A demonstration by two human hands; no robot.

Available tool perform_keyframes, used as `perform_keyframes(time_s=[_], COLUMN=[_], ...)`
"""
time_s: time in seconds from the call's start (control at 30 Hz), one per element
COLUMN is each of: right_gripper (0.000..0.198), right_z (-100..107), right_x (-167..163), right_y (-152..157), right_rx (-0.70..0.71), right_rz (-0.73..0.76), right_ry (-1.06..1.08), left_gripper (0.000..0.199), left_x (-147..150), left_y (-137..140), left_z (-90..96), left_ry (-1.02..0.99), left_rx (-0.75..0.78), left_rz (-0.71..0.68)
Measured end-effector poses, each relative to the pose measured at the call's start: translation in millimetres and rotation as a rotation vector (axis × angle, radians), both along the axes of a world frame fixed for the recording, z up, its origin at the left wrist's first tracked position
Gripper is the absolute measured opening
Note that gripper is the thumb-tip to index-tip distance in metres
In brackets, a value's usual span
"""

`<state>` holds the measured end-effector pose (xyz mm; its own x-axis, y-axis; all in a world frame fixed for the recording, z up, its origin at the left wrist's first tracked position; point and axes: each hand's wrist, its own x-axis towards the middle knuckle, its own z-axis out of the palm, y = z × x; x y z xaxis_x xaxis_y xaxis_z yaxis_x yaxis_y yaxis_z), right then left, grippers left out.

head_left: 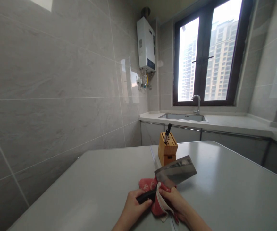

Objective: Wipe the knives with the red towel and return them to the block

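Note:
A cleaver (180, 170) with a broad steel blade and black handle is held over the table, its blade pointing away to the right. My left hand (135, 205) is closed around the end of the black handle. A red cloth (156, 207) with a pale underside is wrapped about the area where handle meets blade. My right hand (177, 200) pinches this cloth against the cleaver near the blade's base; some of its fingers are hidden by the cloth. Just beyond the blade stands a wooden knife block (167, 149) with black-handled tools (167, 133) in its slots.
The white table (100, 179) has a seam running lengthwise beneath the block and cloth. Behind it, a counter (234, 120) holds a steel sink (184, 117) with a faucet (197, 104). A water heater (146, 45) hangs on the wall beside a window (203, 61).

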<state>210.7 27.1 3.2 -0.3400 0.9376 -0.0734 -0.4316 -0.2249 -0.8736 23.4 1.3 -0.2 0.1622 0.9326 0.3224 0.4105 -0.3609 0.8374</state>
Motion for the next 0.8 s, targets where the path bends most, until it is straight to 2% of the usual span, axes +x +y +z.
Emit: perform_keyframes(time_s=[0.47,0.8], right_gripper=[0.052,0.044], right_z=[7.9,1.7], right_x=[0.2,0.3], right_y=[-2.5,1.8], right_rx=[-0.021,-0.018], right_rz=[-0.019,-0.036], right_ry=[-0.019,0.011], left_gripper=[0.027,0.024], left_x=[2.3,1.4], left_y=[0.8,3.2], left_z=[-3.5,-3.9], left_ry=[-0.065,-0.073], left_rx=[-0.052,-0.046], left_rz=[-0.032,-0.040])
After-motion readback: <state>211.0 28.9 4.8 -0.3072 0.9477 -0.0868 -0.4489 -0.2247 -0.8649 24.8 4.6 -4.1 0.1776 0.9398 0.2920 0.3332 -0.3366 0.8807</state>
